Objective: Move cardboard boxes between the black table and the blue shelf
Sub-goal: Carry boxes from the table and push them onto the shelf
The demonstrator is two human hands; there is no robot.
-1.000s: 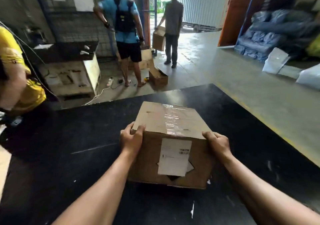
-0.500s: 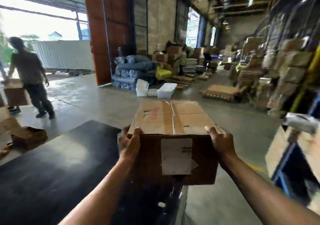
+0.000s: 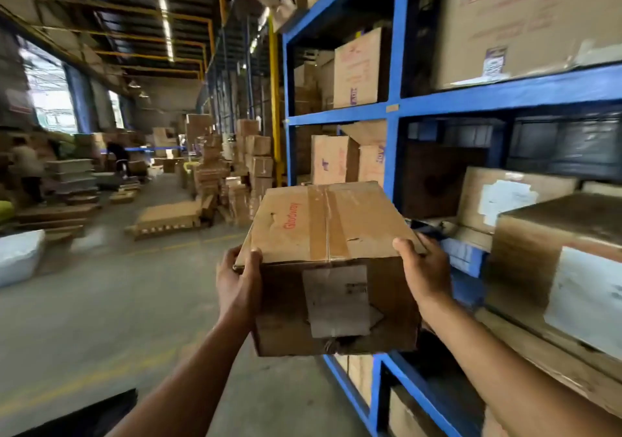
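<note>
I carry a taped brown cardboard box point(image 3: 331, 234) with a torn white label on its near face, held in the air at chest height. My left hand point(image 3: 239, 285) grips its left near corner, thumb on top. My right hand point(image 3: 425, 270) grips its right near corner the same way. The blue shelf point(image 3: 392, 140) rises right beside the box, on the right, its levels holding several cardboard boxes. A corner of the black table point(image 3: 84, 418) shows at the bottom left, behind me.
A box with a white label point(image 3: 558, 268) sits on the shelf level at right, near my right arm. Stacks of flattened cardboard point(image 3: 168, 216) and piled boxes point(image 3: 257, 157) line the concrete aisle ahead. A white bag point(image 3: 18, 255) lies at far left. People stand far off left.
I lifted the box off the black table and turned right with it. The view swung from the table and doorway to the blue shelf, which is now right beside the box.
</note>
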